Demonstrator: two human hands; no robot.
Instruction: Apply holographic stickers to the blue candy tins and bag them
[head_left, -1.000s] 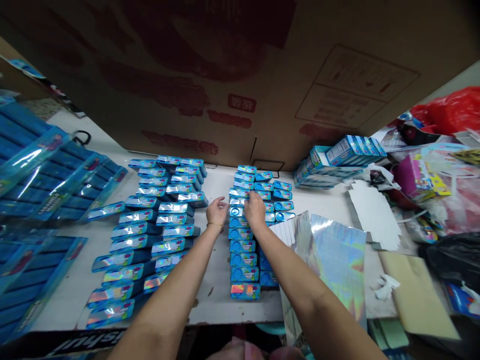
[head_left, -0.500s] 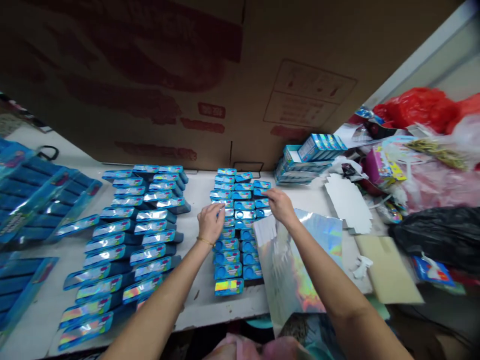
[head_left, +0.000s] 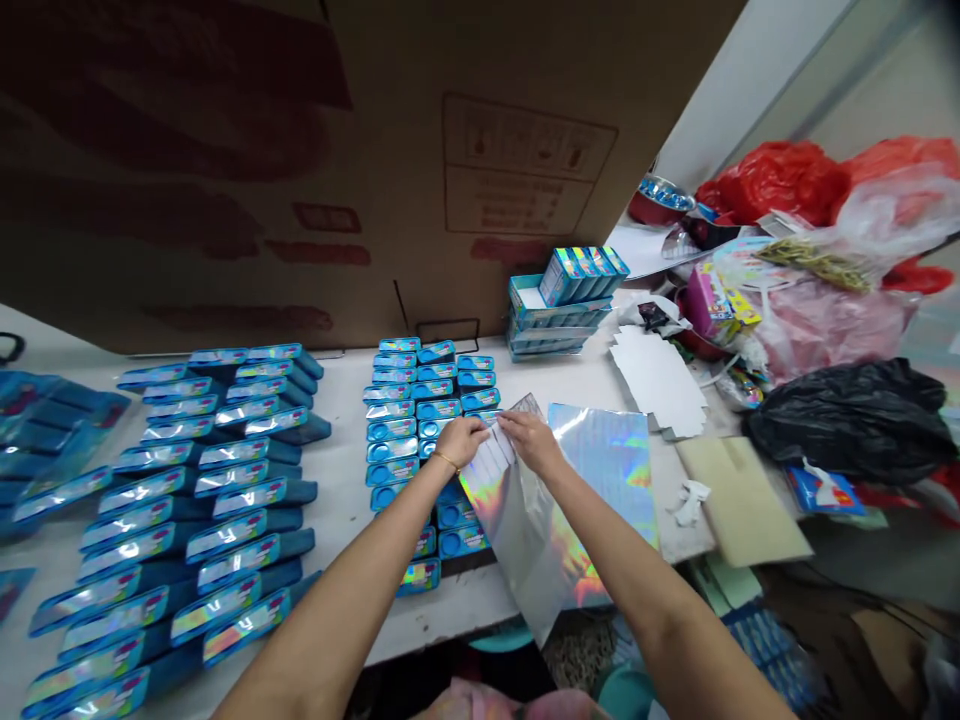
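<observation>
Both my hands meet at the upper edge of a shiny holographic sheet (head_left: 525, 540), which is lifted and bent. My left hand (head_left: 460, 442) pinches its left corner, beside pale strips on the sheet. My right hand (head_left: 529, 440) has its fingers closed on the same edge, close to the left fingertips. Another holographic sheet (head_left: 611, 470) lies flat under and to the right. Left of my hands stand small blue boxes (head_left: 392, 450) in tight rows, several with round shapes on their tops. The sheet and my left forearm hide some of them.
More blue boxes (head_left: 247, 475) stand in two long rows on the left. A large cardboard box (head_left: 390, 180) walls off the back. An open display carton (head_left: 559, 325) holds small boxes. White card (head_left: 656, 380), a beige board (head_left: 742, 500) and plastic bags (head_left: 855, 420) lie right.
My left hand has left the small boxes and moved right to the sheet. My right hand has come down from the right column to the sheet's edge, now lifted. The view has turned right.
</observation>
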